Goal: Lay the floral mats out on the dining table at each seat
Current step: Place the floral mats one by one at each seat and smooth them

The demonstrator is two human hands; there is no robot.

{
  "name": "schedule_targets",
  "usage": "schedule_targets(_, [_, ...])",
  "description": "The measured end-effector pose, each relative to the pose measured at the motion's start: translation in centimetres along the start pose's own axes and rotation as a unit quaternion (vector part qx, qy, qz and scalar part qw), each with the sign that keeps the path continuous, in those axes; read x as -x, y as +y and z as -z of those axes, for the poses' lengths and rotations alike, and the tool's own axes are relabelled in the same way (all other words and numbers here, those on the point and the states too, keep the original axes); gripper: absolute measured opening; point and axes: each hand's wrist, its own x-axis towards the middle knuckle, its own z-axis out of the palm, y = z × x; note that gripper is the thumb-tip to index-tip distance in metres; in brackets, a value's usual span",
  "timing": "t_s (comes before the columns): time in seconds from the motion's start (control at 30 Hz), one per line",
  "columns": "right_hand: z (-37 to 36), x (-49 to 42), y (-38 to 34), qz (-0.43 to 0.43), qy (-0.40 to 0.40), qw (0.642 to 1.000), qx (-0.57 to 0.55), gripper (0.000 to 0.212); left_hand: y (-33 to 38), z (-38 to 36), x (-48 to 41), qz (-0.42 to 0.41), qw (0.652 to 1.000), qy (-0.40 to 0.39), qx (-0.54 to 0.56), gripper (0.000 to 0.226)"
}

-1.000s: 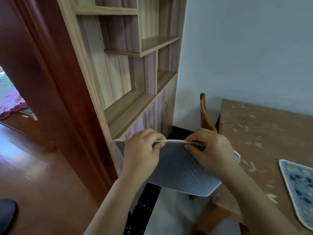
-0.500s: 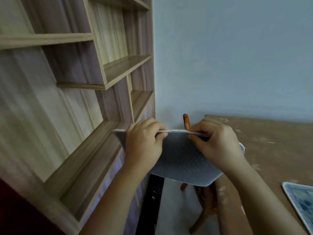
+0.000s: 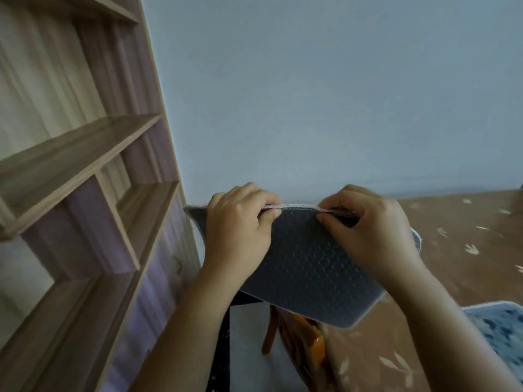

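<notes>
Pinching the mat (image 3: 305, 267) by its stitched top edge, my left hand (image 3: 237, 233) and right hand (image 3: 370, 236) hold it in the air, gridded grey backing toward me, over the table (image 3: 464, 250) corner; another floral mat (image 3: 501, 326) lies flat on the table.

I can read no text, label, brand, number or sign anywhere, neither on the mat (image 3: 305, 267) I hold nor on the shelf (image 3: 85, 154) left of it.
</notes>
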Motion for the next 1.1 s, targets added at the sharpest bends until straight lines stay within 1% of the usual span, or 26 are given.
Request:
schedule_targets(0.07, [-0.9,-1.4,1.0,-0.016,0.012,1.0,0.021,0.013,-1.7,-1.7,-1.8,-0.015,0.999,-0.013,0.026,0.009])
schedule_targets(0.27, [-4.1,-5.6,3.5,-0.066,0.039,0.994,0.083,0.012,-6.6,-6.2,-7.3,-0.058,0.993,-0.048,0.092,0.01])
schedule_targets(0.37, [-5.6,-6.6,4.9,-0.091,0.061,0.987,0.114,0.013,-8.5,-8.9,-9.1,-0.085,0.986,-0.064,0.128,0.006])
schedule_targets(0.43, [-6.5,-6.9,5.9,-0.11,0.061,0.984,0.126,0.013,-9.5,-11.0,-9.7,-0.09,0.981,-0.077,0.151,0.003])
schedule_targets(0.53, [-7.2,-6.9,7.8,-0.136,0.044,0.978,0.153,0.012,-10.4,-14.2,-10.0,-0.077,0.974,-0.109,0.185,0.009])
schedule_targets(0.67, [-8.3,-6.3,11.3,-0.182,0.035,0.961,0.203,0.01,-11.1,-19.7,-10.6,-0.083,0.956,-0.164,0.23,0.014])
schedule_targets(0.8, [-9.6,-5.4,15.6,-0.252,0.039,0.943,0.212,0.012,-11.6,-25.3,-11.1,-0.115,0.94,-0.214,0.241,0.015])
schedule_targets(0.9, [-10.1,-5.1,18.8,-0.299,0.047,0.926,0.227,0.012,-11.5,-29.4,-11.8,-0.139,0.921,-0.256,0.258,0.015])
schedule_targets(1.03, [-10.0,-5.2,22.4,-0.345,0.054,0.903,0.251,0.009,-10.7,-34.1,-13.3,-0.175,0.895,-0.295,0.286,0.011])
schedule_targets(1.1, [-9.9,-5.5,23.9,-0.366,0.058,0.894,0.251,0.008,-10.3,-36.2,-14.1,-0.195,0.884,-0.301,0.301,0.01])
